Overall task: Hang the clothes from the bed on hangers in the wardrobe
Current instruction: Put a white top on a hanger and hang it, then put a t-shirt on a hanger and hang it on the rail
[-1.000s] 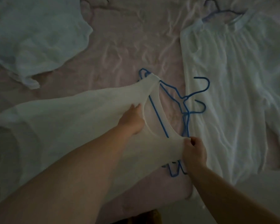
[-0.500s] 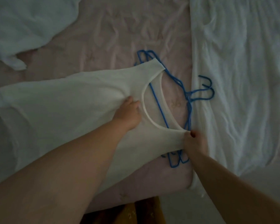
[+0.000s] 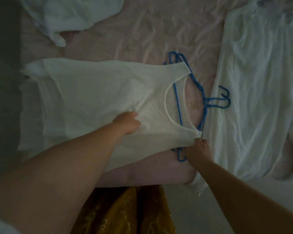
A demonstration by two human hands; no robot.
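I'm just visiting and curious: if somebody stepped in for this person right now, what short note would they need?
Left hand pinches the front of the white tank top.
Right hand grips its near shoulder strap.
Top lies on the pink bed over the blue hangers; whether a hanger is inside it, I cannot tell.
Two more white garments lie on the bed.
Done: nothing hung.
Left: everything; wardrobe not in view.

White sleeveless cotton top [image 3: 98, 98] spread flat on pink wrinkled bed sheet [image 3: 142, 31], neckline to the right, over blue wire hangers [image 3: 203, 98]; second white garment [image 3: 257, 98] laid alongside at right; pale crumpled garment [image 3: 66, 14] upper left.
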